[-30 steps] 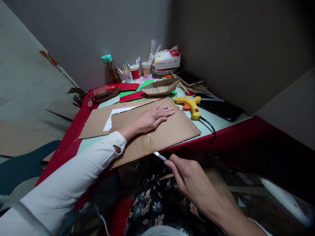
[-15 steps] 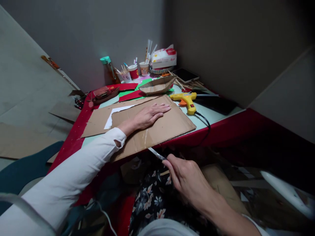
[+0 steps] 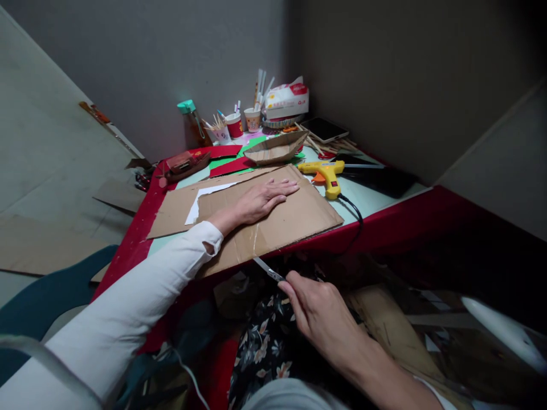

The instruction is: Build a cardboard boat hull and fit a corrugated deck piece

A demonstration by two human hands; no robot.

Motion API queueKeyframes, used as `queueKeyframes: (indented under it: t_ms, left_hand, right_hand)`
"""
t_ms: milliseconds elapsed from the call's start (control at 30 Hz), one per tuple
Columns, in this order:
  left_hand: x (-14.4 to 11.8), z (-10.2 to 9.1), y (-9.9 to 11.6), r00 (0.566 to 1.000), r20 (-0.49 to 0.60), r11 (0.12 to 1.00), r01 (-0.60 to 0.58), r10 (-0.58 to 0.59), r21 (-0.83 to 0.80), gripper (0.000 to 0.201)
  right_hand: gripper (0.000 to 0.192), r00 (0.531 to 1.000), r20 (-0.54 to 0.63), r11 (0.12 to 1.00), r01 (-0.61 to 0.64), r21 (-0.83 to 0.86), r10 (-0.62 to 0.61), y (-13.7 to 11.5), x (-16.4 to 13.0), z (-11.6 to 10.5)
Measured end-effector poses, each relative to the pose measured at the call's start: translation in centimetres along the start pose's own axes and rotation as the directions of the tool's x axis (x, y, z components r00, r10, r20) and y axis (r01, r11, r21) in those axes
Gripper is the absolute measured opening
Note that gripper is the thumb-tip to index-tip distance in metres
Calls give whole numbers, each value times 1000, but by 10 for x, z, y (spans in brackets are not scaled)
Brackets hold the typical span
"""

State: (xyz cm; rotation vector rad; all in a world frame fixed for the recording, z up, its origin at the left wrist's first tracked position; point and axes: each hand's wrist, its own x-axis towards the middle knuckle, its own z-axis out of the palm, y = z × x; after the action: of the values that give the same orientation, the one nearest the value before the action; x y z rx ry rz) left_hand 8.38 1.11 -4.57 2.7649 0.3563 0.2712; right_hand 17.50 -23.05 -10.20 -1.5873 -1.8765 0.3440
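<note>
A flat sheet of brown cardboard (image 3: 294,222) lies on the table, its near edge sticking out over the table's front. My left hand (image 3: 267,199) presses on it with the palm down and fingers stretched out. In front of that near edge, my right hand (image 3: 314,299) is wrapped round the handle of a utility knife (image 3: 268,269). The blade's tip meets the cardboard's edge, where a pale cut line runs up into the sheet. Most of the knife's handle is hidden inside my fist. Under the sheet, white paper (image 3: 197,208) and another cardboard piece (image 3: 164,210) show.
A yellow hot glue gun (image 3: 329,173) lies right of the sheet, its black cord hanging over the edge. Behind are a cardboard boat shape (image 3: 276,149), a brown boat-shaped model (image 3: 186,165), cups of sticks and pens (image 3: 234,125), a bottle (image 3: 194,122) and a phone (image 3: 325,130).
My right hand and the knife have shifted slightly left and down along the sheet's near edge. The left hand stays flat on the cardboard. The view has turned a little.
</note>
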Motion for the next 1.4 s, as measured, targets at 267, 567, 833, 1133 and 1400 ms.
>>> queueKeyframes:
  t_ms: [267, 567, 833, 1133, 1400]
  left_hand:
    - [0, 2, -2, 1000, -8, 1000, -10, 10, -3, 44]
    - [1, 3, -2, 1000, -11, 1000, -12, 12, 2, 43]
    - [1, 4, -5, 1000, -5, 1000, -20, 20, 9, 43]
    - [1, 5, -4, 1000, -10, 1000, 4, -4, 14, 44]
    - [1, 3, -3, 1000, 3, 1000, 4, -5, 16, 44]
  right_hand:
    - [36, 1000, -26, 1000, 6, -27, -6, -6, 30, 14]
    - [48, 996, -76, 998, 36, -43, -39, -9, -8, 14]
    - [37, 997, -43, 997, 69, -44, -71, -20, 33, 24]
    - [45, 997, -43, 998, 63, -7, -64, -17, 7, 21]
    - [31, 999, 13, 998, 51, 26, -51, -25, 32, 30]
